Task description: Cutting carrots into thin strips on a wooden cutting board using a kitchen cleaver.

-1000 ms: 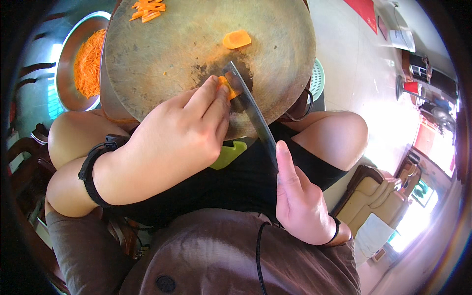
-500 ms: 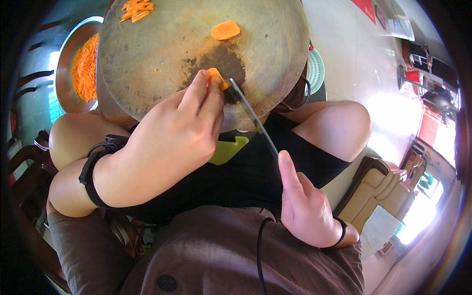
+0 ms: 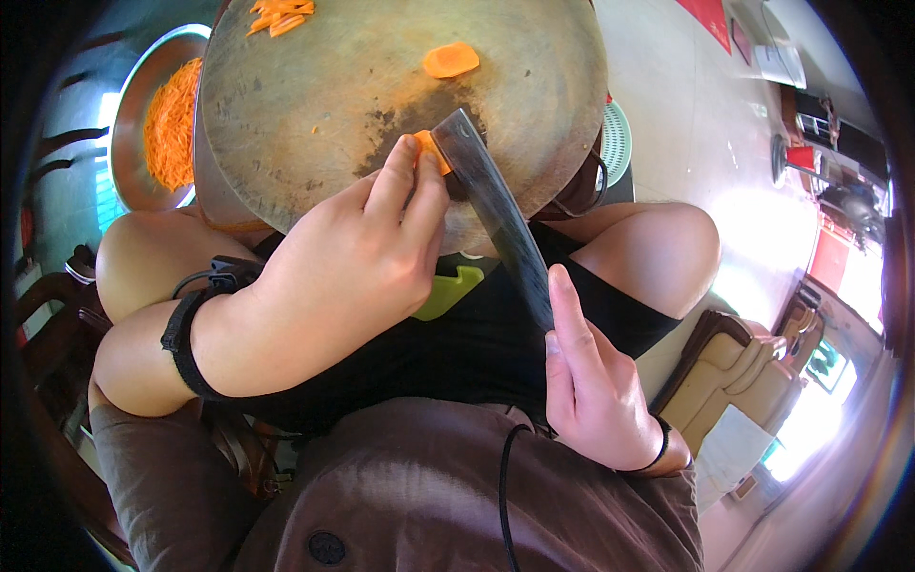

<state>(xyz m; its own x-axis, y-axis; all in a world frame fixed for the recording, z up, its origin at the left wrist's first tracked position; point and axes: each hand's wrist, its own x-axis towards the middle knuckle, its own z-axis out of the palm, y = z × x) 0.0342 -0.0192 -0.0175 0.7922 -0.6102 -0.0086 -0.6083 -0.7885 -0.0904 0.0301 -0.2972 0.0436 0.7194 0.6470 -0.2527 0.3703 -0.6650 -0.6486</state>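
Note:
My left hand (image 3: 367, 238) presses a piece of carrot (image 3: 432, 151) onto the round wooden chopping board (image 3: 305, 76), fingertips on its left side. In my right hand (image 3: 600, 386) is a kitchen knife (image 3: 496, 210), gripped low with the index finger stretched along the blade. Its tip end lies right beside the carrot piece, and the flat of the blade is tilted up into view. Farther up the board sits a carrot slice (image 3: 451, 61). A small pile of carrot sticks (image 3: 280, 15) rests at the far left of the board.
Left of the board stands a metal bowl (image 3: 122, 143) with shredded carrot (image 3: 172, 129) in it. A pale green plastic basket (image 3: 617, 143) is at the right, partly behind the board. A yellow-green object (image 3: 451, 293) shows near my lap. A padded chair (image 3: 734, 372) stands farther right.
The knife blade has tilted from edge-on to showing its flat side, and its tip is higher. My left hand keeps hold of the carrot piece. The whole view has shifted slightly.

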